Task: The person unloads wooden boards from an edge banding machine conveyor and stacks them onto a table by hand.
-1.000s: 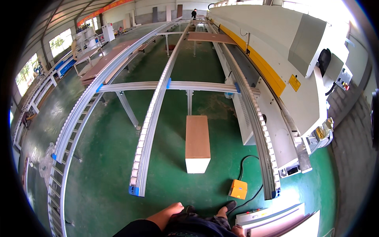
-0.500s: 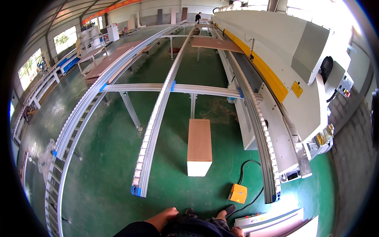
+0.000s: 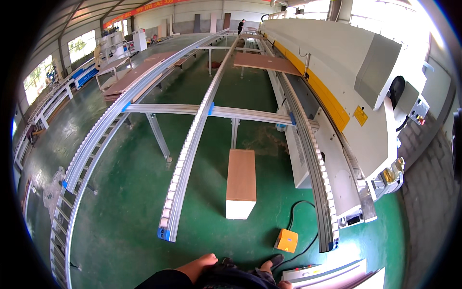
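Note:
My left hand is curled closed in front of my body at the lower edge, with nothing visible in it. Of my right hand, only a small part shows at the bottom edge, its fingers hidden. Ahead of me, a brown panel lies across the rails beside the long white machine. An orange foot pedal with a black cable sits on the green floor near my feet. Nearest my right hand are pale panels low at the right.
Roller rails run away from me on metal legs. Beneath them stands a white box with a brown top. More brown boards are stacked at the left. A person stands at the far end.
The brown panel on the rails has come somewhat nearer along the machine. My view has shifted slightly; my left hand keeps about the same pose.

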Action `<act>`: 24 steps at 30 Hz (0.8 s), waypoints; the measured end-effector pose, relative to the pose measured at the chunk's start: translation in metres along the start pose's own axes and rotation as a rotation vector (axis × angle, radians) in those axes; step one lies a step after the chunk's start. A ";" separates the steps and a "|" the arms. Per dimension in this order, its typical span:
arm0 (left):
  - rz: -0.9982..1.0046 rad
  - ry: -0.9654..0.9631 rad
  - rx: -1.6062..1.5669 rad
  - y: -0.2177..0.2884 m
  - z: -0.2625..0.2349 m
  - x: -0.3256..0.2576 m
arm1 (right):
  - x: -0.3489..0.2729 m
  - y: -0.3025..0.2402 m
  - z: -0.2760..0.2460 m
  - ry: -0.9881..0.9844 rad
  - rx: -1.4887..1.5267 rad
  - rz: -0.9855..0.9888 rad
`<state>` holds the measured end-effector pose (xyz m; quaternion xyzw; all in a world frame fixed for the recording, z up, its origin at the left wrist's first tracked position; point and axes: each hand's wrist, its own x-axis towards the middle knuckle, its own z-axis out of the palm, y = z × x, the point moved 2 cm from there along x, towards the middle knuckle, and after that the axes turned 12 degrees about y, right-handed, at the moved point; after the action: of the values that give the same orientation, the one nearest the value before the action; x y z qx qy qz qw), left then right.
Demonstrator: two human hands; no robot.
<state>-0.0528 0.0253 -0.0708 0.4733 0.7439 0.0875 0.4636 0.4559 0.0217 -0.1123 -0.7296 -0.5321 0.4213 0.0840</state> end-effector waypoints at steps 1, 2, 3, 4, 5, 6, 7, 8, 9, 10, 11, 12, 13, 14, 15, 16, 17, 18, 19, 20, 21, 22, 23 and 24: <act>0.000 0.001 -0.002 -0.001 0.001 0.001 | 0.000 0.000 0.000 -0.003 0.001 0.004; 0.000 0.006 -0.004 -0.003 0.002 0.002 | 0.002 -0.001 0.000 -0.003 0.003 0.009; 0.000 0.013 -0.006 -0.003 0.003 0.002 | 0.003 -0.002 0.000 -0.002 0.004 0.012; -0.001 0.014 -0.009 -0.004 0.005 0.001 | 0.004 -0.002 0.000 -0.006 0.006 0.016; 0.008 0.047 -0.027 -0.005 0.006 0.000 | 0.004 -0.002 0.000 -0.005 0.007 0.017; 0.019 0.083 -0.043 -0.006 0.006 0.000 | 0.005 -0.003 0.000 -0.005 0.011 0.018; 0.019 0.088 -0.044 -0.007 0.007 0.001 | 0.007 -0.004 0.001 -0.006 0.015 0.017; 0.014 0.095 -0.026 -0.008 0.008 0.001 | 0.008 -0.005 0.001 -0.004 0.018 0.017; 0.006 0.098 -0.012 -0.007 0.009 0.000 | 0.008 -0.005 0.000 -0.005 0.016 0.020; 0.005 0.098 -0.016 -0.006 0.009 0.000 | 0.009 -0.005 0.000 -0.005 0.015 0.022; 0.003 0.096 -0.019 -0.005 0.009 -0.001 | 0.010 -0.005 0.000 -0.006 0.016 0.024; 0.003 0.095 -0.021 -0.005 0.009 -0.002 | 0.010 -0.005 0.000 -0.005 0.017 0.025; 0.002 0.096 -0.023 -0.005 0.009 -0.002 | 0.011 -0.005 -0.001 -0.005 0.016 0.026; 0.010 0.077 -0.017 -0.004 0.009 -0.001 | 0.011 -0.005 -0.001 -0.005 0.017 0.026; 0.013 0.059 -0.013 -0.007 0.010 0.000 | 0.011 -0.007 -0.001 -0.008 0.015 0.024; 0.010 0.062 -0.016 -0.010 0.012 0.001 | 0.013 -0.008 -0.001 -0.011 0.015 0.023; 0.024 0.072 -0.019 -0.013 0.013 0.002 | 0.013 -0.010 -0.001 -0.015 0.014 0.022; 0.042 0.081 -0.020 -0.014 0.013 0.002 | 0.012 -0.009 -0.002 -0.015 0.014 0.023; 0.042 0.082 -0.021 -0.014 0.014 0.002 | 0.014 -0.010 -0.003 -0.016 0.016 0.023; 0.055 0.125 -0.006 -0.014 0.015 0.002 | 0.014 -0.010 -0.002 -0.017 0.015 0.023; 0.072 0.165 0.009 -0.010 0.014 0.001 | 0.015 -0.010 -0.003 -0.014 0.017 0.025; 0.075 0.165 0.009 -0.006 0.012 0.000 | 0.015 -0.009 -0.004 -0.011 0.017 0.026; 0.071 0.141 0.015 -0.003 0.010 0.000 | 0.016 -0.009 -0.004 -0.008 0.018 0.026; 0.061 0.120 0.022 -0.002 0.008 -0.001 | 0.017 -0.010 -0.005 -0.008 0.019 0.027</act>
<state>-0.0479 0.0208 -0.0752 0.4948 0.7564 0.1219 0.4102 0.4536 0.0413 -0.1128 -0.7342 -0.5184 0.4305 0.0833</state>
